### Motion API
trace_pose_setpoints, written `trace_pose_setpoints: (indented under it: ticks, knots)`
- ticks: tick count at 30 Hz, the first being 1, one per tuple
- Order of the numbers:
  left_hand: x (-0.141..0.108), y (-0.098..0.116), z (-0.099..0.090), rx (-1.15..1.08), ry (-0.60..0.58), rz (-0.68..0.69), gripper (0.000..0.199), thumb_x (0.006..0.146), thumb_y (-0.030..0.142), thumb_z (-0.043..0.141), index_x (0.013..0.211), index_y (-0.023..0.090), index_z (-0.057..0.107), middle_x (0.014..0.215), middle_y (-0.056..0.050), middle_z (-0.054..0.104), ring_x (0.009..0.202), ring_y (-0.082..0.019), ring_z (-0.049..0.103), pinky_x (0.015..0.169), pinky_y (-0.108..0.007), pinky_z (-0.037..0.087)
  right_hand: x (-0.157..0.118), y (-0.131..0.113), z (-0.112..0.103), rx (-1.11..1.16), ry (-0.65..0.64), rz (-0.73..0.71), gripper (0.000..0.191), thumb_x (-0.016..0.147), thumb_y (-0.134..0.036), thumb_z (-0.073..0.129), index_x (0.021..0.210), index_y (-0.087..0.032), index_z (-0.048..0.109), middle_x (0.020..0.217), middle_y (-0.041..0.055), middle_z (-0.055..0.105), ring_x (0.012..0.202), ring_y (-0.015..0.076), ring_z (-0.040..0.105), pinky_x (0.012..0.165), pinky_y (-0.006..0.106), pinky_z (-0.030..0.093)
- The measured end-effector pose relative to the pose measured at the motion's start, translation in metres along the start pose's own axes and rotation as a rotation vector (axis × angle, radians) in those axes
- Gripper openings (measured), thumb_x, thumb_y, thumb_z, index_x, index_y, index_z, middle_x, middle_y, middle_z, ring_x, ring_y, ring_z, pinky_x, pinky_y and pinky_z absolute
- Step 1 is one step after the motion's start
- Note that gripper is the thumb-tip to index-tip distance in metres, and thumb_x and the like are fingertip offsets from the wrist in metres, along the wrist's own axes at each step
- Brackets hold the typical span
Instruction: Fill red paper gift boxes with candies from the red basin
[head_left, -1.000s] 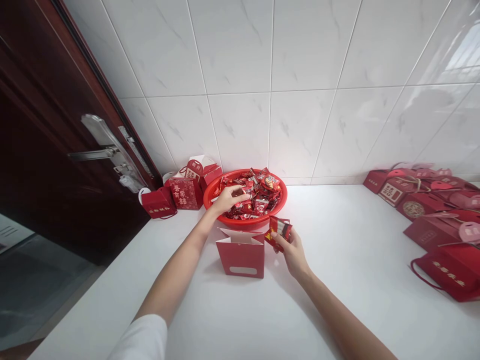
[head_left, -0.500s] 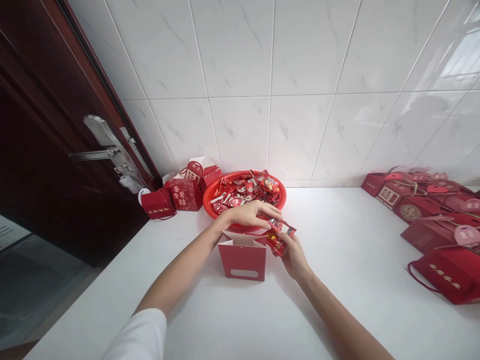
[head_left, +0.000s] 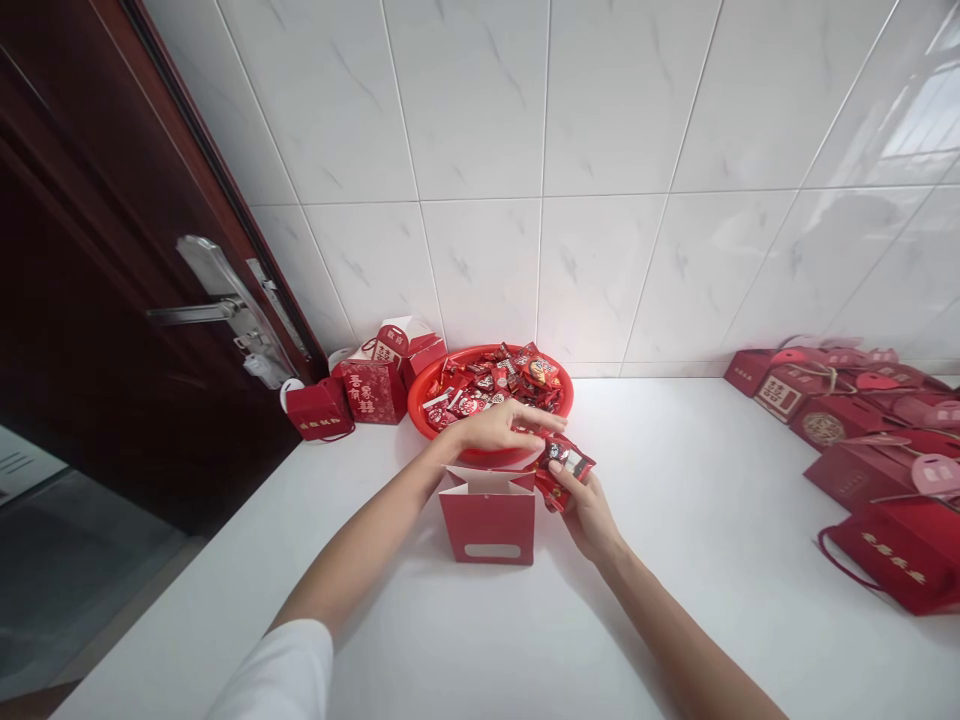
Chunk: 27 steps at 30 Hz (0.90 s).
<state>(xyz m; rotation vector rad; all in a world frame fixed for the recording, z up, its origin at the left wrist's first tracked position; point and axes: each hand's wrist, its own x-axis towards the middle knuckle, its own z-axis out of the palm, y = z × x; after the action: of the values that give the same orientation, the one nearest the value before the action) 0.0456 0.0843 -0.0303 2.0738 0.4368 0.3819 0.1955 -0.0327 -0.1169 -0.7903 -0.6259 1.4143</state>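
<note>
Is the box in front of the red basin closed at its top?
No, the box stands with its top open, its pale inside showing.

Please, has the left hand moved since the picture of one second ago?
Yes. Against the red basin, the left hand has moved rightward and nearer the person, from the wrapped candies to beside the candy packets in the right hand.

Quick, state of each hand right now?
Left hand: open, at the red packets; contact unclear.
Right hand: closed, holding the red packets.
</note>
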Motion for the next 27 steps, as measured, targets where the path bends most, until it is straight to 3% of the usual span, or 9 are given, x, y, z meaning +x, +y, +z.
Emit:
trace_pose_setpoints:
  ticks: [3, 5, 9, 12, 19, 23, 27]
  knots:
    - [0.005, -0.016, -0.025, -0.019, 0.372, -0.067, 0.033, 0.076, 0.023, 0.072, 0.108, 0.018, 0.077, 0.116, -0.01, 0.076, 0.11, -0.026, 0.069, 0.096, -0.038, 0.053, 0.0, 0.0, 0.0, -0.009, 0.012, 0.009, 0.041, 0.06, -0.041, 0.092, 0.084, -0.018, 0.069, 0.073, 0.0, 0.067, 0.057, 0.0115, 0.054, 0.048, 0.023, 0.038]
    - [0.005, -0.029, -0.048, 0.021, 0.741, -0.189, 0.023, 0.07, 0.016, 0.073, 0.092, 0.016, 0.079, 0.104, -0.009, 0.079, 0.102, -0.025, 0.072, 0.096, -0.038, 0.054, 0.0, 0.0, -0.001, -0.009, 0.016, 0.015, 0.041, 0.059, -0.041, 0.092, 0.084, -0.018, 0.069, 0.073, -0.0001, 0.067, 0.058, 0.0114, 0.054, 0.048, 0.022, 0.038]
    - [-0.007, -0.054, -0.086, 0.071, 0.969, -0.3, 0.015, 0.069, 0.011, 0.067, 0.079, 0.015, 0.077, 0.097, -0.009, 0.079, 0.104, -0.026, 0.071, 0.104, -0.041, 0.048, 0.001, 0.0, -0.001, 0.001, 0.02, 0.008, 0.04, 0.06, -0.039, 0.091, 0.087, -0.018, 0.071, 0.078, 0.0016, 0.071, 0.063, 0.0135, 0.06, 0.05, 0.023, 0.04]
    - [-0.021, -0.07, -0.097, 0.074, 1.036, -0.366, 0.014, 0.067, 0.011, 0.066, 0.076, 0.016, 0.075, 0.093, -0.009, 0.079, 0.104, -0.027, 0.071, 0.104, -0.041, 0.048, 0.001, 0.001, -0.002, -0.001, 0.023, 0.002, 0.039, 0.062, -0.037, 0.09, 0.09, -0.018, 0.071, 0.083, 0.0029, 0.074, 0.068, 0.016, 0.064, 0.053, 0.024, 0.042]
    - [-0.041, -0.089, -0.11, 0.037, 1.108, -0.458, 0.025, 0.074, 0.02, 0.059, 0.093, 0.014, 0.074, 0.109, -0.013, 0.076, 0.108, -0.026, 0.07, 0.095, -0.036, 0.053, 0.003, 0.003, -0.005, -0.006, 0.031, 0.004, 0.036, 0.063, -0.037, 0.089, 0.089, -0.019, 0.071, 0.082, 0.0028, 0.074, 0.073, 0.0179, 0.067, 0.053, 0.024, 0.043]
    - [-0.04, -0.092, -0.109, 0.082, 1.045, -0.499, 0.022, 0.07, 0.024, 0.065, 0.089, 0.016, 0.075, 0.111, -0.012, 0.076, 0.115, -0.03, 0.067, 0.099, -0.038, 0.051, 0.003, 0.005, -0.005, -0.001, 0.029, 0.014, 0.036, 0.064, -0.035, 0.089, 0.09, -0.019, 0.071, 0.083, 0.0033, 0.075, 0.074, 0.0187, 0.068, 0.054, 0.025, 0.045]
    - [-0.031, -0.093, -0.093, 0.112, 0.883, -0.529, 0.024, 0.062, 0.026, 0.075, 0.085, 0.02, 0.076, 0.114, -0.009, 0.076, 0.122, -0.034, 0.062, 0.102, -0.038, 0.049, 0.002, 0.005, -0.005, 0.006, 0.038, 0.026, 0.038, 0.062, -0.036, 0.09, 0.091, -0.018, 0.072, 0.087, 0.0043, 0.076, 0.076, 0.0193, 0.069, 0.057, 0.025, 0.047]
